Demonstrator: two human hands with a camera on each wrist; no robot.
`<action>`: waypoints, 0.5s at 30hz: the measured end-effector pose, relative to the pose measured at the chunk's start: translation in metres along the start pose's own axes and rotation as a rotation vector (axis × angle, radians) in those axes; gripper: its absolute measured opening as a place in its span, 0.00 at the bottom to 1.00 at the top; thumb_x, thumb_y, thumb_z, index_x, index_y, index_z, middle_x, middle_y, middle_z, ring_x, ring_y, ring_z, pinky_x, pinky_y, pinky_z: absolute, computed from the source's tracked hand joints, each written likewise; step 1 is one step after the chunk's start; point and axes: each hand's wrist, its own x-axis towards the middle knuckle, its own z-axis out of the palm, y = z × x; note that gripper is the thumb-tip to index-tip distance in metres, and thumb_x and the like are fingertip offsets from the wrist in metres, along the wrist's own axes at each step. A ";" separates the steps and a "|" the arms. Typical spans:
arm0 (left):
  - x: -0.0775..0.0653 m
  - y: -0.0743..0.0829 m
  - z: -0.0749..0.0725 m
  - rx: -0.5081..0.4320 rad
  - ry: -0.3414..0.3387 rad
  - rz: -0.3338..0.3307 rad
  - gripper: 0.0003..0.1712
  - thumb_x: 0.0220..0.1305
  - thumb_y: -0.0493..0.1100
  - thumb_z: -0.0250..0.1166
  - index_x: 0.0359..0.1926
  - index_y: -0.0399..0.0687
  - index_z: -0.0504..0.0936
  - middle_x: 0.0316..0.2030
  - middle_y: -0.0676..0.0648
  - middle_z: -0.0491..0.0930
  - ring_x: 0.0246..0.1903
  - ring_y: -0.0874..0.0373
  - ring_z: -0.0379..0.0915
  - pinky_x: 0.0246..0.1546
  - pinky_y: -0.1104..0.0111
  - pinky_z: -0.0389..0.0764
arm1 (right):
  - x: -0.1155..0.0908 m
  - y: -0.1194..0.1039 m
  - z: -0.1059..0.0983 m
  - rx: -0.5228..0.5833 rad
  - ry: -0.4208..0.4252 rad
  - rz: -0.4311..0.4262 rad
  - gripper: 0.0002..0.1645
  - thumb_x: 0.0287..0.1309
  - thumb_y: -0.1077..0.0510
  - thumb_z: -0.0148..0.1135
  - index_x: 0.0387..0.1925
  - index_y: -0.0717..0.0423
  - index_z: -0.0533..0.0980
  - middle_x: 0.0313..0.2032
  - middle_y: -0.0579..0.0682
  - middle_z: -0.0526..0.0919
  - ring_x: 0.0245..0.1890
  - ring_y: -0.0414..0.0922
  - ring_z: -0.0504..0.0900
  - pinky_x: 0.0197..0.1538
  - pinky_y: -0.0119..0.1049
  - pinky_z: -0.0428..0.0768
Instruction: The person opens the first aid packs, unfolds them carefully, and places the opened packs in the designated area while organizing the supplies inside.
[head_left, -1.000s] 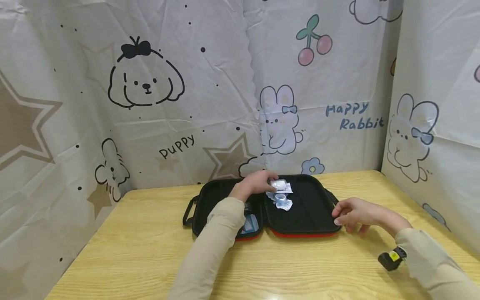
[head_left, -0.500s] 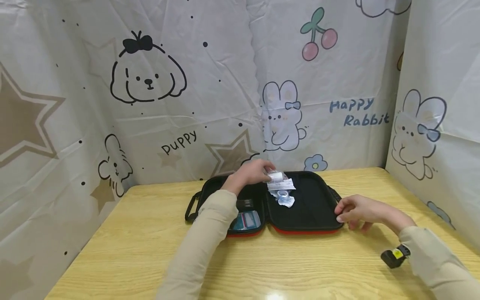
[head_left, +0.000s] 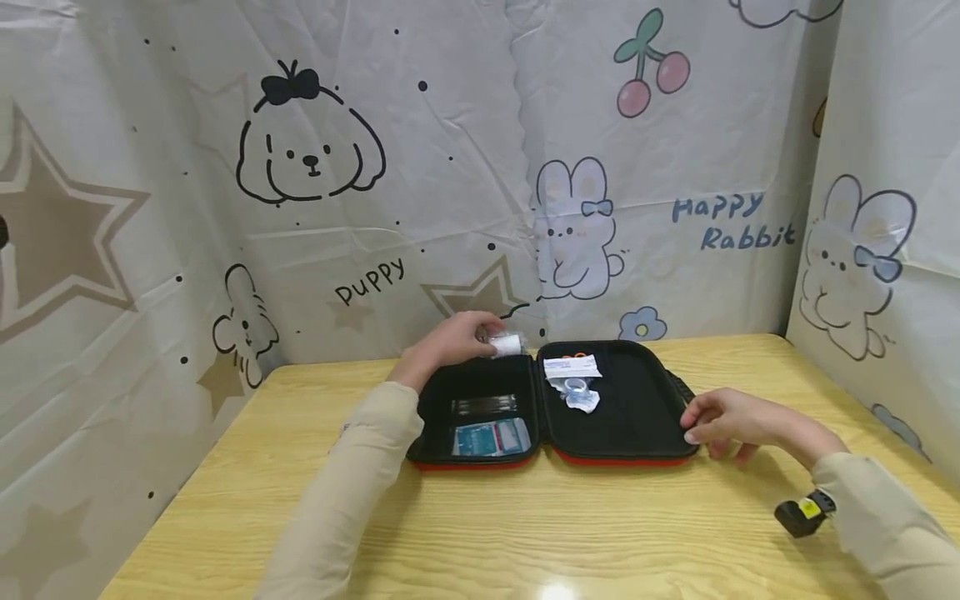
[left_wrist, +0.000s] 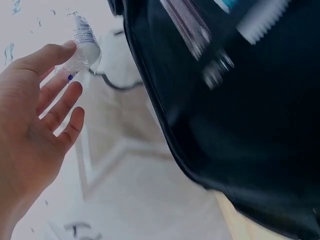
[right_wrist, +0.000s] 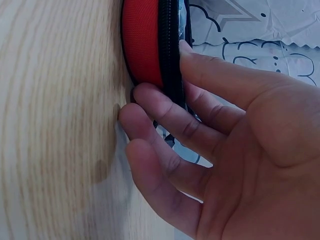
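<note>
My left hand (head_left: 450, 342) pinches a white bandage roll (head_left: 506, 345) in a clear plastic wrapper, above the back edge of the opened case (head_left: 637, 429). In the left wrist view, thumb and fingers grip the wrapper of this roll (left_wrist: 88, 52), apart from the black case wall (left_wrist: 160, 120). The case lies flat with both black-lined halves spread; its outside is red. At its front right corner, my right hand (head_left: 738, 423) holds the rim. The right wrist view has the thumb at the zipped edge and fingers against the red side (right_wrist: 142, 45).
In the case's left half lie a teal-and-white packet (head_left: 491, 437) and a clear packet of thin sticks (head_left: 483, 406). The right half holds a white paper packet (head_left: 572, 367) and a crumpled clear wrapper (head_left: 581, 396). A wooden table (head_left: 480, 533) bears the case; printed cloth hangs behind.
My left hand has lifted the wrapped bandage roll from the case's right half and carried it left, over the left half's back edge. The right hand stays at the corner.
</note>
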 end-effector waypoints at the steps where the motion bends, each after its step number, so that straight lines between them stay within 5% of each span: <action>1: -0.004 -0.005 -0.002 -0.009 0.005 -0.004 0.23 0.57 0.42 0.67 0.54 0.48 0.78 0.44 0.50 0.79 0.43 0.58 0.73 0.49 0.62 0.73 | 0.000 0.000 0.000 0.000 0.000 0.000 0.20 0.55 0.53 0.65 0.45 0.62 0.72 0.30 0.50 0.79 0.25 0.47 0.79 0.21 0.42 0.78; 15: -0.052 -0.056 -0.021 -0.039 0.034 -0.016 0.23 0.55 0.38 0.67 0.53 0.39 0.77 0.43 0.43 0.79 0.39 0.53 0.74 0.43 0.61 0.74 | -0.001 -0.002 0.002 0.005 -0.009 0.005 0.20 0.57 0.54 0.63 0.46 0.63 0.71 0.31 0.50 0.79 0.25 0.47 0.78 0.21 0.42 0.77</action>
